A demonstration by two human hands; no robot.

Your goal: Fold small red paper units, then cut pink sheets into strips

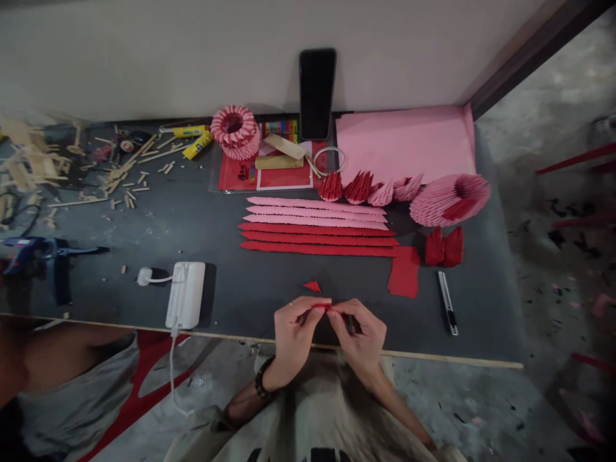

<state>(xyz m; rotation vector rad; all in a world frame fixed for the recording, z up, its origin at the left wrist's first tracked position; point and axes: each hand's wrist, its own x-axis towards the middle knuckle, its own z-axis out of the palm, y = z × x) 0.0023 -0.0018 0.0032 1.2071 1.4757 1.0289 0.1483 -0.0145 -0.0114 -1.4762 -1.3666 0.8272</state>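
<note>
Paper (321, 307), a small red folded piece, is pinched between the fingertips of both hands, the left hand (298, 327) and the right hand (360, 328) meeting thumb and forefinger just above the near edge of the desk (269, 295). Taking the hands as the middle of the dial, a loose red triangle (312, 286) lies close by at 11 o'clock. At 12 stand the long toothed strips, three red strips (317, 240) nearer and three pink strips (317, 213) beyond, side by side, with a dark phone (317, 96) propped upright against the wall farther out. A red sheet (405, 276) sits at 2 o'clock, touching the red strips' ends; two red folded clusters (443, 248) lie beyond it, and a cutter (447, 303) rests at 3. Pink sheets (399, 144) spread at 1 o'clock, a red-and-pink ring (235, 135) stands at 11, wooden sticks (132, 168) are scattered toward 10, and a white block (187, 295) with a cable lies at 9.
</note>
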